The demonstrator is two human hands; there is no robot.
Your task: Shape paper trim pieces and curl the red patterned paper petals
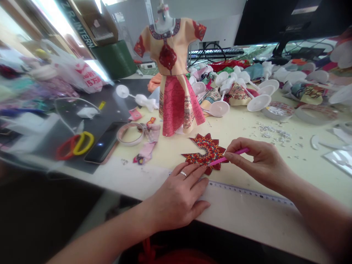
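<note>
On the pale table lies a pointed, petal-edged collar piece (208, 148), red with a mandala print and a cut-out at its left. My left hand (183, 192), a ring on one finger, rests flat with outstretched fingers, fingertips at the near edge of that piece. Between the thumb and fingers of my right hand (255, 157) is a slim pink pen-like stick (220, 160). Its tip points down-left onto the collar piece, close to my left fingertips. Behind stands a small dress form wearing a cream top (172, 47) and a pink patterned skirt (176, 102).
A measuring tape (239, 189) runs along the front edge. To the left are scissors (75, 145), a phone (103, 143) and a tape roll (130, 134). Small shiny bits (272, 131) lie scattered at right. White stands (219, 109) and fabric pieces crowd the back before a monitor (275, 22).
</note>
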